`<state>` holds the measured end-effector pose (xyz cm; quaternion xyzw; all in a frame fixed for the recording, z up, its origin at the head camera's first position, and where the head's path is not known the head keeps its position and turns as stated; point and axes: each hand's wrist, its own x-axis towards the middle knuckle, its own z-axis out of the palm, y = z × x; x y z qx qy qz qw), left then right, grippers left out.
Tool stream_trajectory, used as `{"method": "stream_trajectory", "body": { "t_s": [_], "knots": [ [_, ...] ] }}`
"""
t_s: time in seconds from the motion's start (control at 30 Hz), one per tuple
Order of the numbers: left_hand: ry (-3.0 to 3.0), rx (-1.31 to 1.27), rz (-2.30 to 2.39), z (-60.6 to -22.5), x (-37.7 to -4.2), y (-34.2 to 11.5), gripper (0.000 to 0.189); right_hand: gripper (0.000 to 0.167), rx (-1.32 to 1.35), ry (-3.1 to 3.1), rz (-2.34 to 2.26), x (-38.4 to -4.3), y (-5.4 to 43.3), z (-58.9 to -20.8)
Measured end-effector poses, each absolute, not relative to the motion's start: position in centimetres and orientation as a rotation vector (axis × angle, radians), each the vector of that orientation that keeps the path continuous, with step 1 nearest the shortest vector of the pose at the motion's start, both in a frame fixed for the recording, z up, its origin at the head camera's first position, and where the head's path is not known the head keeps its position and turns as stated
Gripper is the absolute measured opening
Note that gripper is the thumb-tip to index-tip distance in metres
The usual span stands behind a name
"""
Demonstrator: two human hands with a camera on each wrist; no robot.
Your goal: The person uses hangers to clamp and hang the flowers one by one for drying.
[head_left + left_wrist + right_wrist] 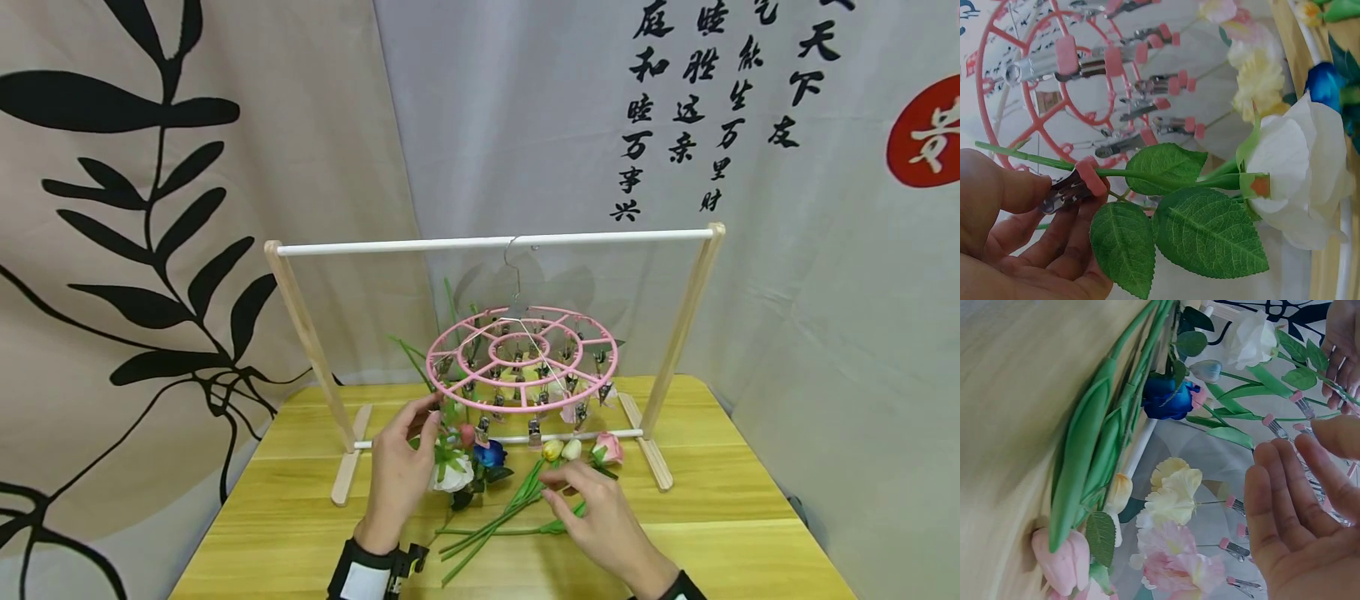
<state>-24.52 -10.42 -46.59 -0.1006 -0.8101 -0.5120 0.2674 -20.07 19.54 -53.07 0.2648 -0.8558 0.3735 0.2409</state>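
My left hand [401,467] is at the left rim of a round pink clip hanger [525,409]. In the left wrist view its thumb and fingers pinch a metal clip [1067,192] with pink tips. That clip sits on the green stem of a white rose [1300,169], whose bloom hangs down below the ring. Over the stems on the table, my right hand [603,517] has its fingers loosely bent around nothing. In the right wrist view the palm faces the hanging clips, with a blue rose [1166,399] and a yellow flower [1175,494] beyond.
The hanger hangs by a hook from a white rail [420,245] between wooden posts [682,325]. Several stems [495,521] lie on the wooden table [720,517], along with a pink rose [607,448]. A pink flower [1179,556] hangs from clips.
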Motion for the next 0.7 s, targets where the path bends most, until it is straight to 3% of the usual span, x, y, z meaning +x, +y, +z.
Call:
{"method": "stream_trajectory", "body": {
  "t_s": [0.7],
  "knots": [
    [-2.221, -0.255, -1.246, -46.2, -28.5, -13.5, 0.029, 0.026, 0.899, -2.539, 0.85, -20.2, 18.7, -54.9]
  ]
}}
